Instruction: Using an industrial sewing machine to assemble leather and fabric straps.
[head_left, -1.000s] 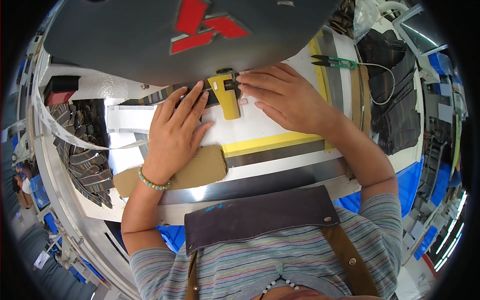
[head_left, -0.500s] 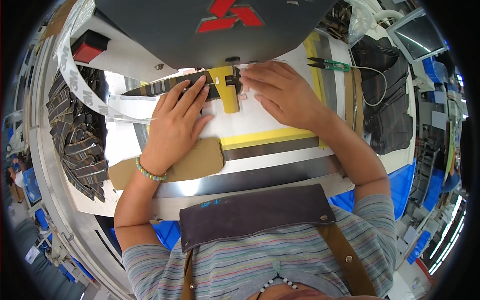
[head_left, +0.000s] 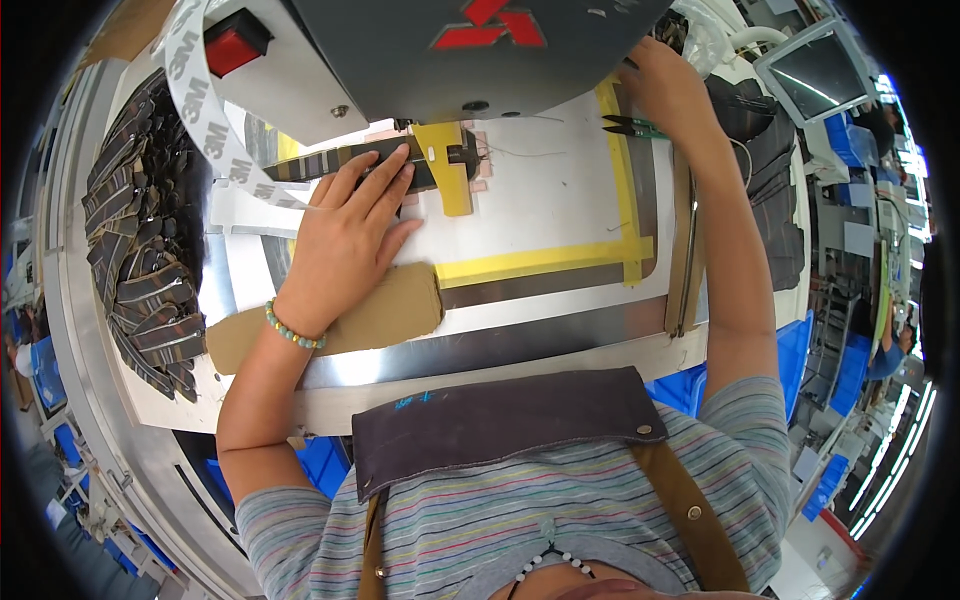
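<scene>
My left hand [head_left: 350, 230] lies with fingers flat on a dark striped fabric strip [head_left: 320, 166], just left of a yellow T-shaped plate [head_left: 452, 185] beneath the dark machine head [head_left: 420, 55]. The strip runs to the plate, where loose threads trail rightward over the white work surface [head_left: 530, 215]. My right hand [head_left: 668, 90] is raised at the machine's right edge, fingers bent beside a small dark item, partly hidden, so its hold is unclear. Green-handled thread snips [head_left: 640, 128] lie just below it.
Striped pieces [head_left: 140, 300] are piled left; folded dark fabric [head_left: 775, 230] lies right. A khaki pad [head_left: 390, 305] rests at the front, white tape [head_left: 190, 90] dangles left, a screen [head_left: 812, 70] stands back right, blue bins [head_left: 795, 355] sit below. Co-workers [head_left: 885, 350] appear at the rim.
My right hand has left the yellow plate and moved up and right to the machine's edge above the snips. My left hand stays on the strip. The head view has shifted slightly.
</scene>
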